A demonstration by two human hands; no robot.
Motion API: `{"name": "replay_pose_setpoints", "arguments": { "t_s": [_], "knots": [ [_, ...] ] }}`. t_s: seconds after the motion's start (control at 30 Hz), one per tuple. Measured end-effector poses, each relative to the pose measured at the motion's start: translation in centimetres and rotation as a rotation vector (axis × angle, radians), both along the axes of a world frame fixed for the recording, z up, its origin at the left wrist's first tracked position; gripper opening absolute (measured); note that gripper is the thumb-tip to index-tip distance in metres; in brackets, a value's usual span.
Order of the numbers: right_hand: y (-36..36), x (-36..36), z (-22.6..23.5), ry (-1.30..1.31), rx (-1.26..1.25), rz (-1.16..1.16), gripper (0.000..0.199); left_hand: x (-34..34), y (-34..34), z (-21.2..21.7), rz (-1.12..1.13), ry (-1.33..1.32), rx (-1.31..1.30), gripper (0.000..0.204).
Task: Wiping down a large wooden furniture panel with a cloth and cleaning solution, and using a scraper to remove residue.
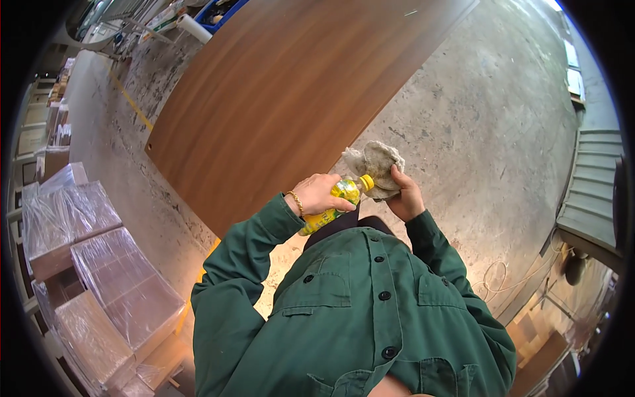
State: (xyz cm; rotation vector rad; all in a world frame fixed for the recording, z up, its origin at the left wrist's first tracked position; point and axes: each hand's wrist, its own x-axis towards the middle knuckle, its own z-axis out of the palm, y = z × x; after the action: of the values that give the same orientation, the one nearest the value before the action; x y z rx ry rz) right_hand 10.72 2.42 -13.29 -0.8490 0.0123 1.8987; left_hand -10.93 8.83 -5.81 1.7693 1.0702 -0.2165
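Note:
My left hand is wrapped round a plastic bottle with a yellow-green label and a yellow cap. The bottle is tilted, its cap end up and to the right, against or just in front of a greyish, stained cloth. My right hand grips that cloth, thumb on its face and the other fingers mostly hidden behind it. Both hands are in front of my body, by the near right edge of a large brown wood-grain panel.
Boxes wrapped in clear film are stacked at the left. A blue bin and a white roll lie beyond the panel's far left edge. Concrete floor extends to the right, with a thin cable lying near a ribbed wall.

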Motion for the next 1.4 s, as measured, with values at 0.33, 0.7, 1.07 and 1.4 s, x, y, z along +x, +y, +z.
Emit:
{"name": "replay_pose_setpoints", "arguments": {
  "t_s": [0.33, 0.7, 1.07, 1.4],
  "knots": [
    [-7.7, -5.8, -2.4, 0.070, -0.044, 0.070, 0.039, -5.4, -9.0, -1.6, 0.148, 0.114, -0.014, 0.052],
    [-13.0, -10.1, -7.8, 0.319, -0.237, 0.072, 0.042, -12.5, -14.2, -9.6, 0.293, -0.177, -0.135, 0.062],
    [-1.7, -7.7, -22.5, -1.010, 0.233, -0.146, 0.030, -20.3, 3.4, -21.1, 1.019, -0.408, 0.605, 0.063],
    [-14.6, -28.7, -30.0, -1.591, 0.889, 0.207, 0.070, -21.0, 7.9, -26.4, 0.999, -0.204, 0.905, 0.074]
  ]
}}
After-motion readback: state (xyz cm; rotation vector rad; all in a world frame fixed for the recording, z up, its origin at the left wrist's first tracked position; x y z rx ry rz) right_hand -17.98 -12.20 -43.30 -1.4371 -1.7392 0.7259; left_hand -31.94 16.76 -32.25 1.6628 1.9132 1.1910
